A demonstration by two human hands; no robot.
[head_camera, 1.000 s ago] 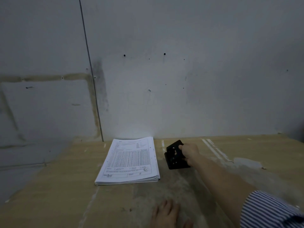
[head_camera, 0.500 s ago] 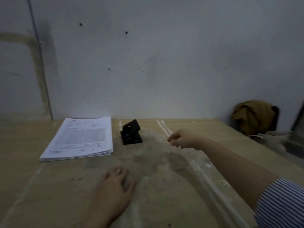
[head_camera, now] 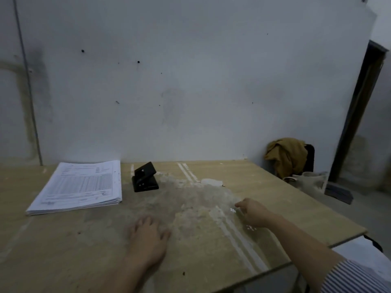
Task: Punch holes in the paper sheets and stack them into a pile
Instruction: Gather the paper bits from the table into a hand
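A thick pile of printed paper sheets (head_camera: 78, 186) lies on the wooden table (head_camera: 63, 250) at the far left, with punched holes along its right edge. Just right of the pile stands a black hole punch (head_camera: 145, 180), its lever raised. My left hand (head_camera: 148, 240) rests flat on the table in the near middle, fingers spread, holding nothing. My right hand (head_camera: 252, 212) hovers low over the table at the right, fingers loosely curled with nothing in them, well apart from the punch.
A grey wall rises right behind the table. Small white paper bits (head_camera: 232, 210) lie by my right hand. Past the table's right edge stand a chair draped with a mustard cloth (head_camera: 285, 155) and a pale bag (head_camera: 309, 182). A dark door frame (head_camera: 357, 106) is far right.
My right hand let go of the hole punch and drew back to the right and toward me. The view swung to the right. My left hand stayed flat on the table.
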